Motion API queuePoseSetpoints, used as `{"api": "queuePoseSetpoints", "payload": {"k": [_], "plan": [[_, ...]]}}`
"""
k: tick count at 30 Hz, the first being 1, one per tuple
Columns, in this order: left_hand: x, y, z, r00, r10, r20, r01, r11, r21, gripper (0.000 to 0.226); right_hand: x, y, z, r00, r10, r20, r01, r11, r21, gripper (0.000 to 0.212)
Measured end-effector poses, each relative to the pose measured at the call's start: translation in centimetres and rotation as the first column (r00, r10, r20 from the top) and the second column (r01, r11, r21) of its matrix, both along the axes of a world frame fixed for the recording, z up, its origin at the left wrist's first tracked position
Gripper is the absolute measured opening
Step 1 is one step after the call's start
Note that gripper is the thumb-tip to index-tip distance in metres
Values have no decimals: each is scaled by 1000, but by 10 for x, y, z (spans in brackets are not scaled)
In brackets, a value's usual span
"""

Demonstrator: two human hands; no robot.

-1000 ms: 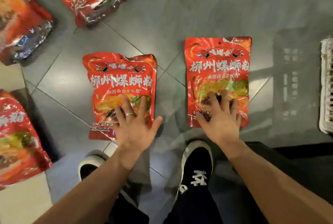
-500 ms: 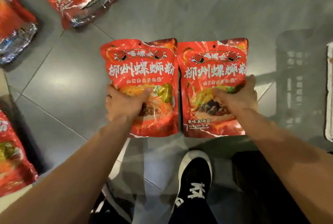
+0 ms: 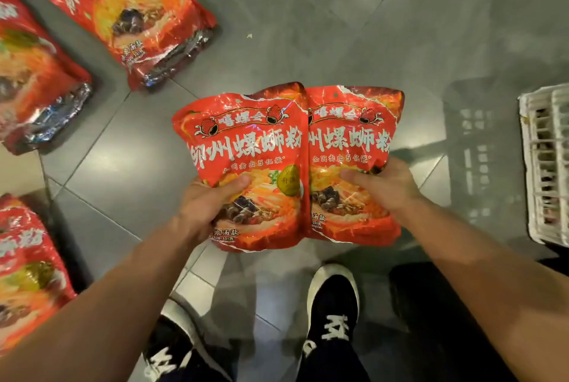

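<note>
Two red noodle packets with white lettering are held up above the grey tiled floor, side by side. My left hand (image 3: 206,206) grips the left packet (image 3: 246,147) at its lower left edge, thumb across the front. My right hand (image 3: 381,184) grips the right packet (image 3: 354,132) at its right side, thumb on the front. The left packet's right edge overlaps the right packet's left edge. Both packets face me upright.
Three more red packets lie on the floor: one at top left (image 3: 123,9), one at the left edge (image 3: 34,74), one at lower left (image 3: 24,271). A white plastic basket (image 3: 545,166) stands at the right edge. My shoes (image 3: 332,304) are below the packets.
Both packets, lying flat on the floor a second ago under my open hands, were picked up and brought together; now they overlap and sit closer to me.
</note>
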State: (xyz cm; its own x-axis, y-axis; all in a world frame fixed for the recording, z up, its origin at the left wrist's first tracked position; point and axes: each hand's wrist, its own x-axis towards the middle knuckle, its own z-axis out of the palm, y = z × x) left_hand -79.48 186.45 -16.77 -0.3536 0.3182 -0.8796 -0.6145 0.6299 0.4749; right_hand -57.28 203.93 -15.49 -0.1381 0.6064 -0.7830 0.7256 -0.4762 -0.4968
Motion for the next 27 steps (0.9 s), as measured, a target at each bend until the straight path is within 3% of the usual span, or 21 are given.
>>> {"api": "queuePoseSetpoints", "payload": {"k": [4, 8, 10, 13, 17, 24, 27], "plan": [[-33, 2, 67, 1000, -29, -1, 29, 999, 42, 57, -21, 4, 65, 1000, 5, -15, -4, 997, 75, 51], [-83, 11, 166, 991, -82, -105, 93, 989, 111, 104, -61, 23, 157, 993, -27, -115, 36, 996, 80, 41], [-111, 19, 229, 982, -79, -174, 105, 984, 143, 101, -85, 37, 214, 985, -31, -170, 51, 992, 119, 32], [-151, 37, 337, 961, -78, -266, 134, 970, 201, 75, -121, 62, 318, 963, -28, -267, 80, 979, 186, 26], [-192, 62, 498, 923, -29, -384, 160, 937, 311, 99, -157, 95, 475, 924, -32, -380, 153, 944, 291, 34], [-201, 68, 783, 803, 134, -581, 215, 844, 491, 99, -153, 112, 771, 851, 103, -516, 162, 882, 443, 33], [-188, 51, 878, 786, 172, -593, 230, 810, 540, 103, -122, 101, 875, 841, 136, -524, 172, 850, 498, 43]]}}
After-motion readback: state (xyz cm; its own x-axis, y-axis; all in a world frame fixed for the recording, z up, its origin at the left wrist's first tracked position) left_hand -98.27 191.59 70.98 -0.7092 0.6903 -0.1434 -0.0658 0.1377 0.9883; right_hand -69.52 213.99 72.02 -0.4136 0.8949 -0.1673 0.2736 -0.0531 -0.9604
